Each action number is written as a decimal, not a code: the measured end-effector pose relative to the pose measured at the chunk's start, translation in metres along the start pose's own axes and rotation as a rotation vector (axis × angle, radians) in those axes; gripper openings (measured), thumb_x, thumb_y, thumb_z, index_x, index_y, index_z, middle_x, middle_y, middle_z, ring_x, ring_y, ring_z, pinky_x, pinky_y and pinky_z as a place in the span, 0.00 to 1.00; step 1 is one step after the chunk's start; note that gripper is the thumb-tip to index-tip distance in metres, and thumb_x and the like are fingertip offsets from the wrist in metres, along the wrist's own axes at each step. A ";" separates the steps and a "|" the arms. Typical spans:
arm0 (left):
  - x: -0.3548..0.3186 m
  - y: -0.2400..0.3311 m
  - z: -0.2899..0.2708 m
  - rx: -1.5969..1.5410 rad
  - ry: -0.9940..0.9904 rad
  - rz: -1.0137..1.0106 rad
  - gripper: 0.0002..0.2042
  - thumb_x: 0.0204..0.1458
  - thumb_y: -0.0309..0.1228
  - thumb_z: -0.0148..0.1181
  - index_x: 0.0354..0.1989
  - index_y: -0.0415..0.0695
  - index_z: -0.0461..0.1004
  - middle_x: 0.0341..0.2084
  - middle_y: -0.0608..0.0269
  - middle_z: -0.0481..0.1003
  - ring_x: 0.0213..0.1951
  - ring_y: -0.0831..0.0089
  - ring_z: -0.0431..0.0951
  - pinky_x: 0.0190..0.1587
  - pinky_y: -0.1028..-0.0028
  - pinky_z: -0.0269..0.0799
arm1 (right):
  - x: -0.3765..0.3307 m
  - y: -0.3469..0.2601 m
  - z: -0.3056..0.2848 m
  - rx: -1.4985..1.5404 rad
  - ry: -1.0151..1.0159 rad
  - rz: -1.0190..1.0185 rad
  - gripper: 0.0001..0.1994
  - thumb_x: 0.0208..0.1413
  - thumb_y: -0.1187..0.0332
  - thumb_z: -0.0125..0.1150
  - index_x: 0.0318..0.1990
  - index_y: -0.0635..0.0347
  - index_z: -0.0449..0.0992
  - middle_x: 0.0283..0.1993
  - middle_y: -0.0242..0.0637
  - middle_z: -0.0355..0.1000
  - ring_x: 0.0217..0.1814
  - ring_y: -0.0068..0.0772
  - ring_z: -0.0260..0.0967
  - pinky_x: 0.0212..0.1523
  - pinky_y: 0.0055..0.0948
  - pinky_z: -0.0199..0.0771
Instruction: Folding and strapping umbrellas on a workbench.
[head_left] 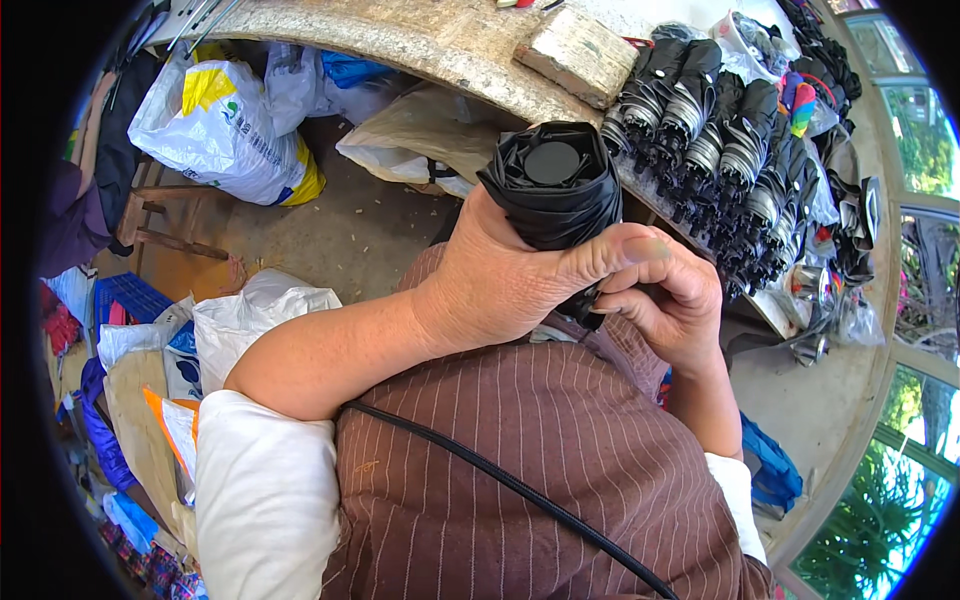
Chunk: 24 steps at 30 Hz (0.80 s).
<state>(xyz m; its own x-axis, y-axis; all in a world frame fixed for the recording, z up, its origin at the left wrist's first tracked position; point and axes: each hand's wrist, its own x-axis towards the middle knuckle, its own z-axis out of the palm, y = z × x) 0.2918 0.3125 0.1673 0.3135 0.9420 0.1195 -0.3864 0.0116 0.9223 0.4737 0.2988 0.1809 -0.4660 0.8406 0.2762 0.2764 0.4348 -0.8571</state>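
Note:
A black folded umbrella (553,190) stands upright in front of my chest, its round end facing up toward me. Around its rolled cloth, my left hand (510,270) is closed, with the thumb reaching across to the right. My right hand (665,290) is at the umbrella's lower right side, its fingers pinched close to the left thumb. What sits between those right fingertips looks like an edge or strap of the black cloth, mostly hidden. The umbrella's lower part is covered by my hands.
Many folded black umbrellas (735,130) lie in rows on the workbench (420,50) at the right. A worn block (578,55) rests near the bench edge. Stuffed white sacks (225,130) and a wooden stool (170,225) stand at the left. Windows (910,130) line the far right.

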 end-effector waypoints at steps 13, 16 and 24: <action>0.002 0.003 0.004 -0.080 0.009 0.031 0.21 0.43 0.20 0.67 0.43 0.44 0.61 0.30 0.60 0.72 0.33 0.72 0.73 0.40 0.74 0.71 | -0.008 -0.005 0.004 -0.030 0.126 0.231 0.18 0.39 0.70 0.71 0.40 0.61 0.75 0.32 0.35 0.74 0.32 0.32 0.68 0.37 0.28 0.69; 0.000 -0.002 -0.001 -0.020 -0.133 0.204 0.21 0.43 0.19 0.66 0.42 0.44 0.61 0.28 0.58 0.72 0.33 0.71 0.73 0.41 0.73 0.71 | 0.001 -0.004 0.000 -0.129 -0.009 0.110 0.26 0.39 0.67 0.72 0.48 0.63 0.72 0.36 0.39 0.74 0.34 0.35 0.69 0.38 0.29 0.70; -0.001 0.002 -0.001 -0.012 0.026 0.165 0.18 0.46 0.21 0.64 0.41 0.43 0.60 0.28 0.56 0.73 0.33 0.67 0.74 0.42 0.70 0.71 | 0.004 -0.002 0.006 -0.190 -0.096 0.101 0.33 0.38 0.63 0.73 0.53 0.67 0.68 0.48 0.44 0.70 0.46 0.39 0.69 0.47 0.32 0.68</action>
<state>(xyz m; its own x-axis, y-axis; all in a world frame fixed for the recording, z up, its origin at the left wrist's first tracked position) 0.2900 0.3122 0.1684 0.2226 0.9398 0.2592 -0.4408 -0.1401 0.8866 0.4658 0.2992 0.1813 -0.5032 0.8523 0.1428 0.4748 0.4107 -0.7783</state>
